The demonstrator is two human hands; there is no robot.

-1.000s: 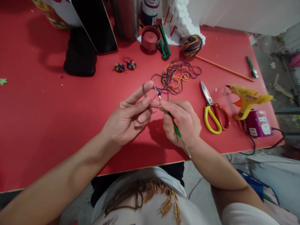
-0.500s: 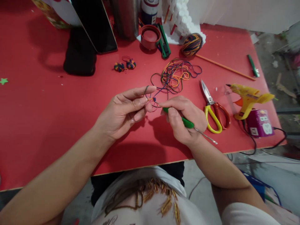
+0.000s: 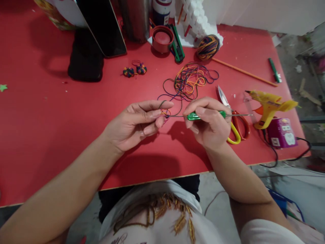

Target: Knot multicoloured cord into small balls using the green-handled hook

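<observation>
1. Bottle [image 3: 161, 13] and metal cylinder [image 3: 134, 22] stand at the far side of the red table [image 3: 50, 118]; the upper picture edge cuts both off, and their contents do not show.
2. Before them sits a red-brown cup [image 3: 162, 40] with a reddish disc inside; whether that is its floor or a filling, I cannot tell.
3. The purple box [image 3: 281, 132] by the yellow glue gun [image 3: 269, 108] hides its inside.
4. The left hand [image 3: 134, 123] pinches a small looped piece [image 3: 167, 116], partly covered by fingertips.
5. The right hand [image 3: 210, 123] is closed around a green-handled hook [image 3: 194, 116]; its thin tip, at the piece, is hard to make out.
6. Just beyond lies the yarn tangle [image 3: 190, 81].
7. The right hand partly covers the scissors [image 3: 223, 97].
</observation>
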